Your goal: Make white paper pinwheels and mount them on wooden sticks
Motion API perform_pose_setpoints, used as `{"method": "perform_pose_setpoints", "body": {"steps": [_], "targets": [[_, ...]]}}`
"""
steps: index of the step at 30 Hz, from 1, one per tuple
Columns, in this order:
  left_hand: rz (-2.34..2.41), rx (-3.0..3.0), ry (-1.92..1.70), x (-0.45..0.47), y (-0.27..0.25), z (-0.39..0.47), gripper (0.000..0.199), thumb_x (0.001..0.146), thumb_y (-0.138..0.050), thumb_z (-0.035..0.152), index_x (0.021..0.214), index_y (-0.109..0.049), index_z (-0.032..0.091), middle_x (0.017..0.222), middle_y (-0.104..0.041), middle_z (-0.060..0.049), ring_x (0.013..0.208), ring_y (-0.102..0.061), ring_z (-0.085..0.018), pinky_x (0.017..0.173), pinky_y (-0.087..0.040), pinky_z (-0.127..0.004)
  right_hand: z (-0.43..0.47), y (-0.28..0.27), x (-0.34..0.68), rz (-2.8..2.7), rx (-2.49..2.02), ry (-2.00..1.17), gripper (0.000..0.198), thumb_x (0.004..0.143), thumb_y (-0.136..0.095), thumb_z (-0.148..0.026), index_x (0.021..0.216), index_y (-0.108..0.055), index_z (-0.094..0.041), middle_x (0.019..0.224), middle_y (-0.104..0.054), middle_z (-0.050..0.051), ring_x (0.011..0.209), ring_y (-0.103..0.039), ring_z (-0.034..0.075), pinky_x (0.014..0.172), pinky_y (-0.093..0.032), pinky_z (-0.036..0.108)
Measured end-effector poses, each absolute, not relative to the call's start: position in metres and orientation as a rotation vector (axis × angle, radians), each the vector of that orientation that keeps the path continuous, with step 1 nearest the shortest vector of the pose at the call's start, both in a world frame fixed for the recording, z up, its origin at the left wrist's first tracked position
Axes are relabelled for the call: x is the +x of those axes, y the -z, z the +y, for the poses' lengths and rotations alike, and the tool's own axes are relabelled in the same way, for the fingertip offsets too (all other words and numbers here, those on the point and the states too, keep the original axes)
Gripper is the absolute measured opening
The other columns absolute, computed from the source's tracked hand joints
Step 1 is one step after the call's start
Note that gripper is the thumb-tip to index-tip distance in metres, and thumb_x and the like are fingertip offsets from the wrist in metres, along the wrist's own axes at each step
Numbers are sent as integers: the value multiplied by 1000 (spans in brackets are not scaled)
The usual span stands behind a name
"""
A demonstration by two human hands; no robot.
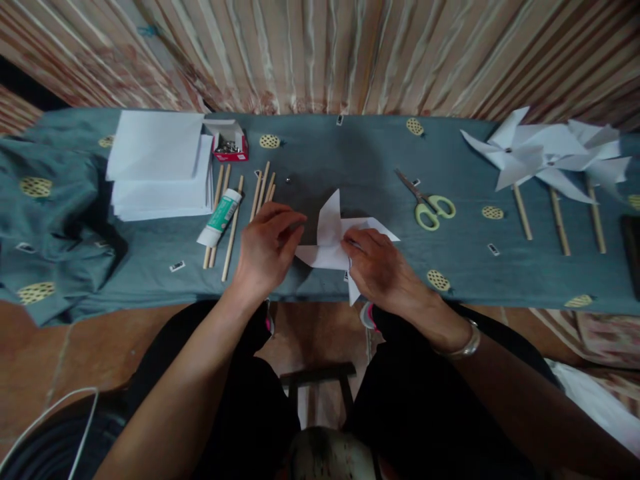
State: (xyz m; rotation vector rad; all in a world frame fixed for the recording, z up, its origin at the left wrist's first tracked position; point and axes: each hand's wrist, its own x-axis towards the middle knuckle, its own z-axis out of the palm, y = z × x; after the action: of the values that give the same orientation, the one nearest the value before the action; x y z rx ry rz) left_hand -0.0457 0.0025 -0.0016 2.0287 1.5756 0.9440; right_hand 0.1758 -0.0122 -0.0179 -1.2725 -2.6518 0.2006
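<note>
A white paper pinwheel [329, 230] with folded blades lies in front of me near the table's front edge. My right hand [377, 267] is closed on it, fingertips pinched at its middle. Just left of the paper, my left hand [270, 243] hovers with fingers bent and thumb and forefinger a little apart; nothing shows between them. Behind the left hand a small shiny pin [288, 179] rests on the cloth. Several wooden sticks [233, 230] lie left of that hand, with a glue stick [220, 218] across some of them.
A stack of white paper [157, 147] sits at the left, beside a red box [231, 148] of metal pins. Green-handled scissors [427, 201] lie right of centre. Several pinwheels on sticks [545, 157] lie at the far right. A striped curtain [320, 53] hangs behind the cloth-covered table [465, 260].
</note>
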Motion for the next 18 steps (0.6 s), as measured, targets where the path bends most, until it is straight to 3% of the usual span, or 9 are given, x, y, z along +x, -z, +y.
{"method": "perform_pose_setpoints", "body": {"steps": [13, 18], "targets": [[1682, 1945, -891, -78, -6, -23, 24, 91, -55, 29, 99, -75, 18, 99, -70, -6, 78, -65, -15, 70, -54, -25, -1, 9, 188, -2814, -1041, -210, 32, 84, -49, -8, 112, -65, -4, 119, -62, 20, 108, -53, 30, 96, -46, 45], [1585, 1892, -888, -76, -2, -25, 24, 91, -54, 31, 96, -75, 19, 96, -69, -7, 81, -65, -17, 72, -54, -28, 8, -8, 197, -2969, -907, -359, 47, 77, -56, -12, 123, -59, -2, 126, -58, 22, 114, -52, 33, 101, -45, 50]]}}
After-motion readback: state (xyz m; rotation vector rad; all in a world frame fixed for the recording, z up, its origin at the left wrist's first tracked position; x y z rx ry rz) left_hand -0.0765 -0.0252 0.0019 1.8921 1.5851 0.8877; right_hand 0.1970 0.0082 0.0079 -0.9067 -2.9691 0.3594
